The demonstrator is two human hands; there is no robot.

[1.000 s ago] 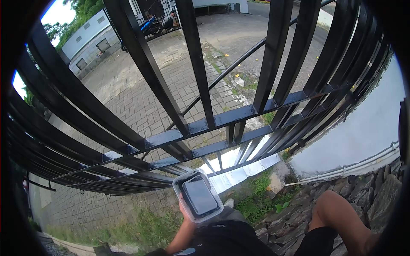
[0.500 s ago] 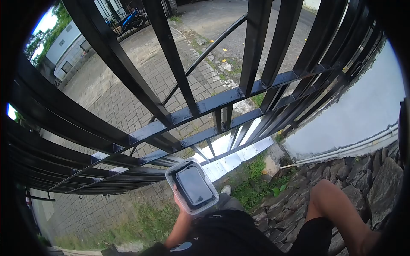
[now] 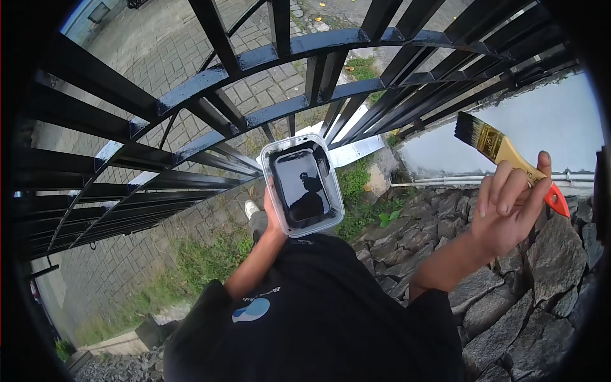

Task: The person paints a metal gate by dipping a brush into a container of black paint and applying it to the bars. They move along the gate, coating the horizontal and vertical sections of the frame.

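A black metal gate [image 3: 210,76] with wet, glossy bars fills the upper view, brick paving [image 3: 159,48] behind it. Below lie grass [image 3: 203,254] and a rough stone wall [image 3: 509,299], a white pipe [image 3: 445,181] along its top.

Black gate bars [image 3: 210,79] block the far side, with narrow gaps between them. Open air lies right of the paint tray [image 3: 304,184], bounded by the white wall [image 3: 554,127] and stone wall [image 3: 509,286].

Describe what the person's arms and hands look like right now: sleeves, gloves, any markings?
Both hands are bare, with no gloves, rings or watch showing. The left hand and right hand come out of a black short-sleeved shirt, so both forearms are uncovered. The shirt carries a small blue and white logo with tiny lettering, too small to read.
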